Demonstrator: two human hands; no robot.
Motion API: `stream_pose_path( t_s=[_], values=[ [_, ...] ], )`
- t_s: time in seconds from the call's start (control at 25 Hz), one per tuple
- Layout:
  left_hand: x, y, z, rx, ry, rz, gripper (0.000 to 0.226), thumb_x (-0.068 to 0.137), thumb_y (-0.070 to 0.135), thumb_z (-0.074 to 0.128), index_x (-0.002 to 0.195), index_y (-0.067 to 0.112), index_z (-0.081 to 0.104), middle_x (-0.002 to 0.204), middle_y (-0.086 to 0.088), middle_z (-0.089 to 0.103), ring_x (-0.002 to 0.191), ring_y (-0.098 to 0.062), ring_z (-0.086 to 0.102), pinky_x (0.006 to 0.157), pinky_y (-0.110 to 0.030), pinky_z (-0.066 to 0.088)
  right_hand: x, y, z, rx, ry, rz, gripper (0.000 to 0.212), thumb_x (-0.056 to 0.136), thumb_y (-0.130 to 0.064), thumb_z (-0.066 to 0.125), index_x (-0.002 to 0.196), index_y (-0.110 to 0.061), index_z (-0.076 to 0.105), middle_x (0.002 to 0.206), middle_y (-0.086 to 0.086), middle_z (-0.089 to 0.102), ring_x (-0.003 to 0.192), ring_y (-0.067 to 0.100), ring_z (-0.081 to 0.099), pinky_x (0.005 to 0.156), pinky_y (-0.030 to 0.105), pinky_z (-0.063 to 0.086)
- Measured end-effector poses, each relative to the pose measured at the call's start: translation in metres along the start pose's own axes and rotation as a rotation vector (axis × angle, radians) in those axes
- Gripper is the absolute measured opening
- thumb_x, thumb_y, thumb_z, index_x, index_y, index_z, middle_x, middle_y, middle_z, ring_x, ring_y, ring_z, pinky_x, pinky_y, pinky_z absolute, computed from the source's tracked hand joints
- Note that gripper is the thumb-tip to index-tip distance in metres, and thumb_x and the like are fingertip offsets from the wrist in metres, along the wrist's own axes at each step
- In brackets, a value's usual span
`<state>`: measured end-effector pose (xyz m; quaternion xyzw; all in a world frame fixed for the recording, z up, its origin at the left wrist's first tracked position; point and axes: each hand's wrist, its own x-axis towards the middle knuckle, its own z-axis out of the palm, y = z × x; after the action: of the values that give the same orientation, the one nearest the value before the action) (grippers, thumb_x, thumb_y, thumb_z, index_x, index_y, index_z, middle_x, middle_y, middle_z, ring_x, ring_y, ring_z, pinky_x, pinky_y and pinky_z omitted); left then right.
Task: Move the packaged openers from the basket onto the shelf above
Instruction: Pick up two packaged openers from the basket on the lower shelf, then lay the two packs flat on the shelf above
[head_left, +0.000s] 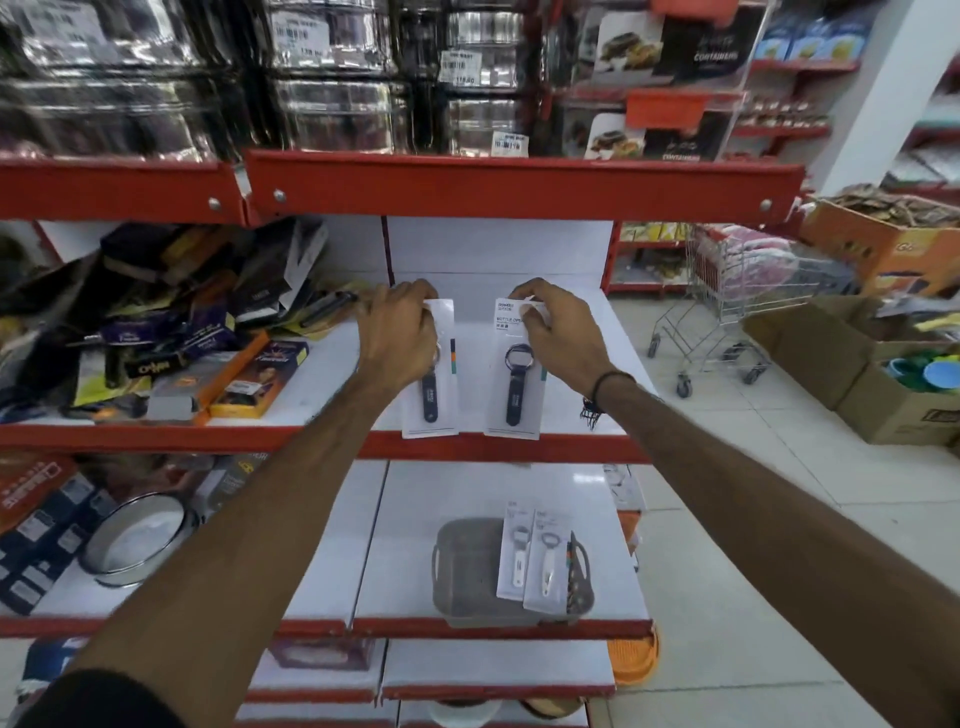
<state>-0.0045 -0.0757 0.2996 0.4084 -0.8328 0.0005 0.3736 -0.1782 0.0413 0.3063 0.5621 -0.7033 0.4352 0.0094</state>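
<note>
Both my arms reach forward to the white shelf (582, 332) with the red front edge. My left hand (400, 332) is curled over the top of one packaged opener (431, 400), a dark-handled one on a white card, and its fingers (415, 293) are closed around the card's upper edge. My right hand (558, 332) pinches the top of a second packaged opener (514, 395), thumb on the printed face and fingers behind, so it too is closed on its card. The two cards lie side by side on the shelf, close but apart, their lower ends at the front edge.

One shelf down sits the grey basket (462, 571), with two more packaged openers (530, 561), white-handled, leaning upright inside it near its right end. There may be another card behind them, but the blur keeps me from being sure.

To the left on my shelf lies a jumble of boxed goods (208, 358).
</note>
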Motion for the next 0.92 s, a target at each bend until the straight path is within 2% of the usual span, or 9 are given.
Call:
stream_pose_path(
  t_s=[0.12,0.28,0.48,0.68,0.84,0.92],
  values=[
    [0.028,-0.006,0.02,0.019,-0.023,-0.008,0.028,0.088,0.008,0.047,0.11,0.014,0.063,0.107,-0.01,0.071,0.107,-0.035,0.055,0.095,-0.049,0.038,0.034,0.009,0.015,0.01,-0.026,0.048,0.024,0.097,-0.012,0.047,0.112,-0.021,0.065,0.115,0.008,0.072,0.097,0.029,0.066,0.071,0.029,0.05],
    [0.041,-0.019,0.055,0.07,-0.116,-0.025,0.022,0.089,0.009,0.047,0.105,0.015,0.062,0.106,-0.011,0.071,0.11,-0.034,0.053,0.097,-0.049,0.032,0.056,0.026,0.046,-0.026,-0.107,0.096,0.024,0.097,-0.012,0.047,0.108,-0.021,0.065,0.116,0.007,0.072,0.098,0.029,0.066,0.08,0.039,0.057],
    [0.026,-0.043,0.095,0.135,-0.282,-0.064,0.028,0.092,0.013,0.046,0.115,0.017,0.061,0.113,-0.01,0.068,0.116,-0.032,0.05,0.095,-0.048,0.031,0.05,0.048,0.094,-0.01,-0.272,0.236,0.025,0.095,-0.015,0.047,0.106,-0.026,0.066,0.1,0.006,0.076,0.067,0.026,0.065,0.073,0.039,0.06],
    [0.019,-0.055,0.103,0.183,-0.365,-0.07,0.031,0.092,0.014,0.047,0.119,0.022,0.061,0.118,-0.01,0.062,0.119,-0.032,0.045,0.1,-0.05,0.029,0.049,0.053,0.105,-0.045,-0.295,0.259,0.031,0.093,-0.013,0.045,0.11,-0.026,0.067,0.107,0.004,0.075,0.085,0.028,0.071,0.081,0.04,0.058],
    [0.018,-0.057,0.099,0.169,-0.36,-0.097,0.033,0.092,0.012,0.046,0.12,0.022,0.06,0.119,-0.011,0.061,0.119,-0.032,0.045,0.099,-0.049,0.029,0.049,0.056,0.104,-0.081,-0.296,0.277,0.032,0.094,-0.013,0.043,0.11,-0.027,0.067,0.114,0.002,0.074,0.086,0.025,0.069,0.069,0.03,0.051],
    [0.016,-0.054,0.099,0.149,-0.359,-0.09,0.034,0.094,0.012,0.044,0.121,0.023,0.06,0.119,-0.011,0.061,0.119,-0.032,0.045,0.099,-0.05,0.029,0.046,0.056,0.103,-0.093,-0.288,0.283,0.031,0.096,-0.014,0.042,0.11,-0.028,0.066,0.113,0.002,0.074,0.089,0.026,0.069,0.075,0.034,0.055]
  ],
)
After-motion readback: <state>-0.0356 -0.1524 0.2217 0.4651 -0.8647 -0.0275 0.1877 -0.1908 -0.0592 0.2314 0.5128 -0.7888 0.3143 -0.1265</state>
